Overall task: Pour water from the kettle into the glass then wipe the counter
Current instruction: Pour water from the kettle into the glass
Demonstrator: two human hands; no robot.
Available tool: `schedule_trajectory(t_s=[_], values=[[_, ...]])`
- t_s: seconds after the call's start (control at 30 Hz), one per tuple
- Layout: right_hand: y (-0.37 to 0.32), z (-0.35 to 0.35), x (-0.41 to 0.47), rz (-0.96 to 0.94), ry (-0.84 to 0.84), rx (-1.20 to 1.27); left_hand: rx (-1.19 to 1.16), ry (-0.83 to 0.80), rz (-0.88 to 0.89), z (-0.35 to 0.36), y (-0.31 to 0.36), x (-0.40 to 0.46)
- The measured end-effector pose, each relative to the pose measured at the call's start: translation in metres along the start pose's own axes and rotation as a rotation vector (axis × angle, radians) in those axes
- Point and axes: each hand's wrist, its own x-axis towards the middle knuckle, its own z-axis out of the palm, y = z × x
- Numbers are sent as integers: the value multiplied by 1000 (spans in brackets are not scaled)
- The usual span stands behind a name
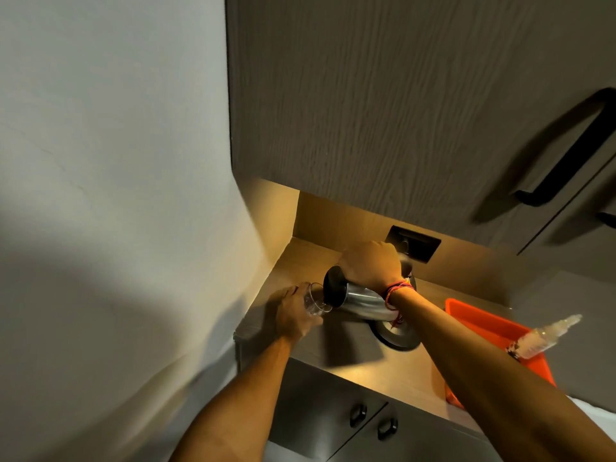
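A steel kettle [361, 303] with a black lid is tipped far over to the left, its lid end against the rim of a clear glass [315, 300]. My right hand [370, 265] grips the kettle's handle from above; coloured threads circle the wrist. My left hand [293, 315] holds the glass, which is tilted toward the kettle just above the wooden counter [366, 368]. The kettle's round base [398, 335] sits on the counter below the kettle. Whether water flows is too blurred to tell.
An orange tray [483, 323] stands on the counter at right, with a clear plastic bottle [546, 333] over it. A black wall socket [415, 243] is behind the kettle. A wall closes the left side, an upper cabinet [400, 111] hangs overhead, and lower cabinet doors [333, 405] with knobs sit below.
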Motion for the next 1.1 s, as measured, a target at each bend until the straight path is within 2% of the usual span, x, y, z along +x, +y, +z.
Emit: schedule_trajectory(t_s=[0.43, 0.6, 0.77, 0.87, 0.97, 1.1], values=[[-8, -9, -4, -69, -79, -51, -78, -24, 17, -2, 2, -8], [2, -11, -7, -6, -51, -20, -123, -64, -7, 0, 7, -8], [35, -4, -14, 211, -39, 108, -173, -59, -58, 10, 13, 3], [64, 7, -22, 438, 13, 207, -254, -76, -125, 20, 16, 15], [94, 16, -37, 662, 81, 406, -339, -113, -173, 26, 29, 25], [128, 33, -63, 978, 166, 580, -362, -121, -231, 44, 35, 39]])
